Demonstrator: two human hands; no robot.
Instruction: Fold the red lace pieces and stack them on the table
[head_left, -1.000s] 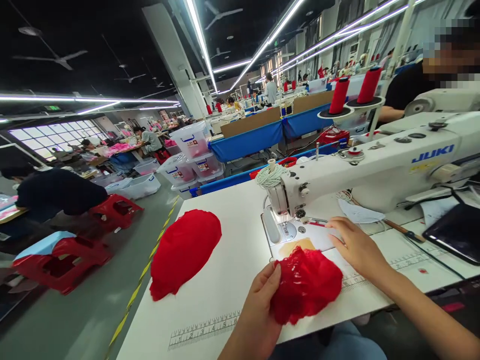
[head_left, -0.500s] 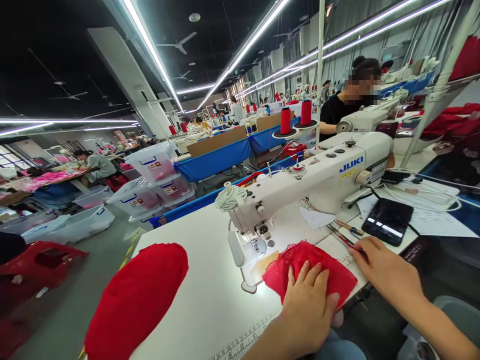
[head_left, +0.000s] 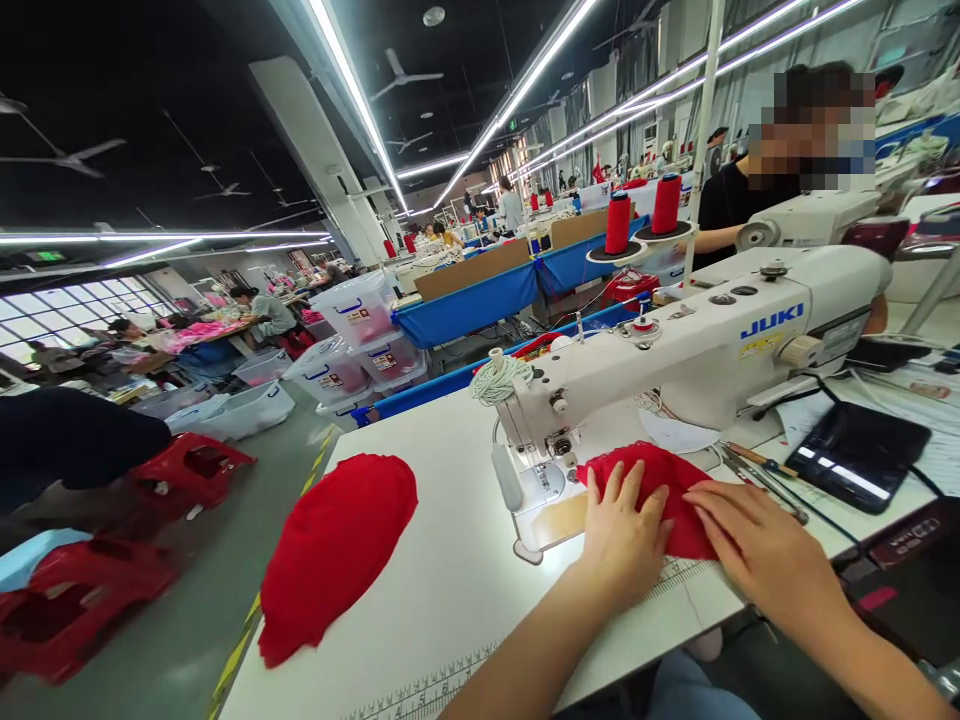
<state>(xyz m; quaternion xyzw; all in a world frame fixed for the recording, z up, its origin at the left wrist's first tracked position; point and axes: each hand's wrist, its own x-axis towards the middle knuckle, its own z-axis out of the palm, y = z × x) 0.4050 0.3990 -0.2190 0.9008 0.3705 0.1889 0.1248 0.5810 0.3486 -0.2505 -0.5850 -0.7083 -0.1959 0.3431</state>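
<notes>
A piece of red lace fabric (head_left: 654,470) lies flat on the white table just right of the needle of a white JUKI sewing machine (head_left: 697,340). My left hand (head_left: 622,535) presses on the lace's left part with fingers spread. Over its right part rests my right hand (head_left: 757,545), palm down. Both hands hold the fabric flat against the table near the presser foot (head_left: 564,462).
A stack of red fabric pieces (head_left: 334,550) lies at the table's left. A black phone (head_left: 855,455) and scissors (head_left: 757,470) lie right of the machine. Red thread cones (head_left: 641,215) stand behind. Another person sits at the machine beyond. Red stools (head_left: 180,470) and plastic bins (head_left: 360,335) line the aisle.
The lace has moved up toward the needle. My right hand came off the table edge onto the fabric, and my left hand slid forward with it. The view swung slightly left.
</notes>
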